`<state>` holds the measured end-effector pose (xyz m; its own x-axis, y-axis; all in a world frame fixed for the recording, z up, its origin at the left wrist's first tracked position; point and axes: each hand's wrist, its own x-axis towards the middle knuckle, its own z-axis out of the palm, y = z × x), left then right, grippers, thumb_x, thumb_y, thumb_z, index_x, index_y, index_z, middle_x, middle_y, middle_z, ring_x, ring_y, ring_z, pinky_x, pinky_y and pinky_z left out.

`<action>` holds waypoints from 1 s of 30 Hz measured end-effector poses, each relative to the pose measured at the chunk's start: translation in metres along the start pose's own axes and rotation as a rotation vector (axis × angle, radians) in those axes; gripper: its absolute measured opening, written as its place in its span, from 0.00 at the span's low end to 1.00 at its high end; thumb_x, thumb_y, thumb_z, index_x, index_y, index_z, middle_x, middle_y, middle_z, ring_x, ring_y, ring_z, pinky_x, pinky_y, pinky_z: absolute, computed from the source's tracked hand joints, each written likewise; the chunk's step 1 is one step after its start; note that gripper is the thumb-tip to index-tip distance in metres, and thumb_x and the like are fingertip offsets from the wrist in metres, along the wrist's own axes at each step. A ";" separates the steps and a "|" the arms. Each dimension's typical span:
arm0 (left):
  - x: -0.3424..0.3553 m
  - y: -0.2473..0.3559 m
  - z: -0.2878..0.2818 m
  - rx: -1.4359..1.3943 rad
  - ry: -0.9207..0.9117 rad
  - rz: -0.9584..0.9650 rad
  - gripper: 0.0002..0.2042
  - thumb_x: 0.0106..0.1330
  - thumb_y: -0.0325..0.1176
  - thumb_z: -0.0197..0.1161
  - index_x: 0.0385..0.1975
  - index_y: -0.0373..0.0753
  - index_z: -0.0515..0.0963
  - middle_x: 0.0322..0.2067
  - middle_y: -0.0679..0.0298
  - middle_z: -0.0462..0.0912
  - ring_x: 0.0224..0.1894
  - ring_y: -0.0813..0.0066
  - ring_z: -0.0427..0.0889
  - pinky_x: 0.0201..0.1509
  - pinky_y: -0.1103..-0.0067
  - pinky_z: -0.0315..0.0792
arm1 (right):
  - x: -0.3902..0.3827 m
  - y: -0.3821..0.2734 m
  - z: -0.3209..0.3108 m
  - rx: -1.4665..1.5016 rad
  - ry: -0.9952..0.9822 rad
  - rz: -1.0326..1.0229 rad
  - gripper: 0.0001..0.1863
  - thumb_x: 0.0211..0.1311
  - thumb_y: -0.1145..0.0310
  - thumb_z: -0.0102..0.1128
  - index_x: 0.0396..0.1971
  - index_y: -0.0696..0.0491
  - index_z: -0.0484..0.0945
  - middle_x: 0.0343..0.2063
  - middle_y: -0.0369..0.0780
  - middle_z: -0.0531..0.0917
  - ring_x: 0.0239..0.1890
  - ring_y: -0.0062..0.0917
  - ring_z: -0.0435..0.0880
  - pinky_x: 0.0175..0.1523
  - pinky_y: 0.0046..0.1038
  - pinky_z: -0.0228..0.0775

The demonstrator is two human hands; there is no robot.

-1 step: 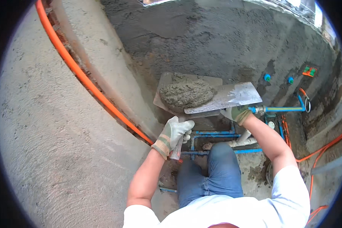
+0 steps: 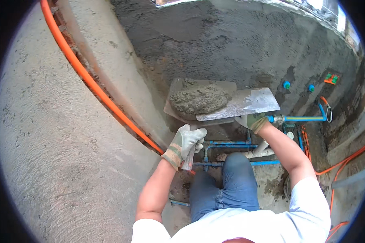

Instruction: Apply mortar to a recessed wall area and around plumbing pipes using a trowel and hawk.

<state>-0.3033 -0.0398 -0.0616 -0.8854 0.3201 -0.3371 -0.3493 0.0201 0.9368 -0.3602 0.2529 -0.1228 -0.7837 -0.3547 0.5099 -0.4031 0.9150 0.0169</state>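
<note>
My left hand (image 2: pixel 188 141), in a pale glove with a striped cuff, is closed round a worn handle (image 2: pixel 187 163) below a flat plasterer's hawk (image 2: pixel 228 85). A mound of wet grey mortar (image 2: pixel 198 98) lies on the hawk's plate. In my right hand (image 2: pixel 252 121), gloved in white and green, is a plastering trowel (image 2: pixel 257 102); the blade hides its handle and most of my fingers. The trowel's left end overlaps the hawk and lies against the right side of the mortar, while its smeared blade reaches out to the right.
Ahead stands a rough grey plastered wall (image 2: pixel 231 48) with blue pipe stubs (image 2: pixel 286 84) and an orange box (image 2: pixel 331 78). An orange conduit (image 2: pixel 81 69) runs down the left wall. Blue pipes (image 2: pixel 231 142) and a white drainpipe (image 2: pixel 260 151) lie low, near my knees (image 2: pixel 237 166).
</note>
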 end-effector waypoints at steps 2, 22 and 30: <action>0.007 0.002 -0.011 -0.098 0.038 -0.004 0.14 0.60 0.35 0.68 0.29 0.40 0.66 0.21 0.67 0.73 0.17 0.82 0.70 0.19 0.80 0.66 | 0.024 -0.001 0.002 0.057 0.226 -0.056 0.17 0.56 0.55 0.59 0.42 0.46 0.83 0.42 0.41 0.84 0.49 0.41 0.80 0.59 0.44 0.67; 0.098 -0.003 0.018 -0.150 0.013 -0.044 0.16 0.60 0.33 0.67 0.36 0.36 0.64 0.21 0.66 0.75 0.18 0.78 0.75 0.19 0.79 0.69 | 0.213 0.049 -0.162 0.872 -0.140 0.416 0.15 0.56 0.58 0.62 0.29 0.57 0.79 0.19 0.36 0.80 0.18 0.18 0.77 0.20 0.23 0.69; 0.088 0.006 0.021 -0.309 -0.061 0.040 0.23 0.62 0.34 0.68 0.45 0.34 0.59 0.25 0.64 0.76 0.22 0.79 0.77 0.25 0.77 0.75 | 0.130 0.120 -0.105 1.027 0.100 0.526 0.15 0.57 0.58 0.64 0.28 0.57 0.80 0.20 0.38 0.81 0.19 0.22 0.78 0.23 0.28 0.70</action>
<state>-0.3769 0.0084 -0.0837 -0.8836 0.3712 -0.2852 -0.3992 -0.2791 0.8734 -0.4613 0.3369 0.0362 -0.9461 0.0825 0.3130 -0.2681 0.3420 -0.9006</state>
